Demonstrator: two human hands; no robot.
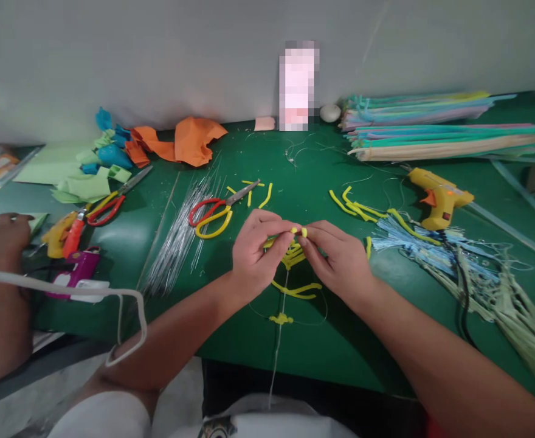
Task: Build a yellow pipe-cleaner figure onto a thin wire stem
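My left hand [259, 248] and my right hand [334, 258] meet over the middle of the green table. Each pinches a short yellow pipe cleaner piece [304, 232] between thumb and fingertips; whether it is one piece or two I cannot tell. Below and partly behind my fingers is a yellow pipe cleaner shape [290, 260], from which a thin pale cord [276, 356] runs down toward my lap. On that cord sits a small yellow knot-like piece [281, 319]. Loose yellow strips [299, 291] lie just under my hands.
Scissors [215, 216] and silver wires [176, 243] lie left of my hands. To the right are a yellow glue gun [441, 196], tassels [490, 274] and pipe cleaner bundles [450, 143]. A phone [298, 88] leans on the wall. Another person's hand [5, 240] is at far left.
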